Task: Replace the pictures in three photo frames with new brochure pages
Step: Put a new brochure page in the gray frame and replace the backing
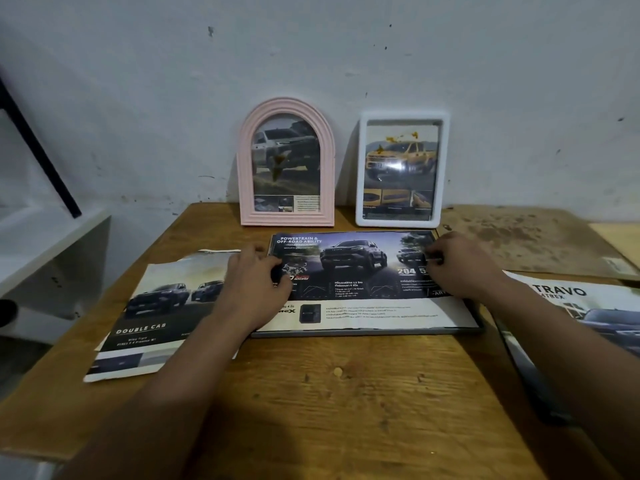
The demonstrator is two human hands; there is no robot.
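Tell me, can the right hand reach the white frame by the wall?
Probably yes. The right hand rests on the brochure page, just in front of the white frame, and nothing stands between them on the table.

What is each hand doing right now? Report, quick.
Left hand: open, fingers pressing the brochure page.
Right hand: fingers curled on the page; grip cannot be told.
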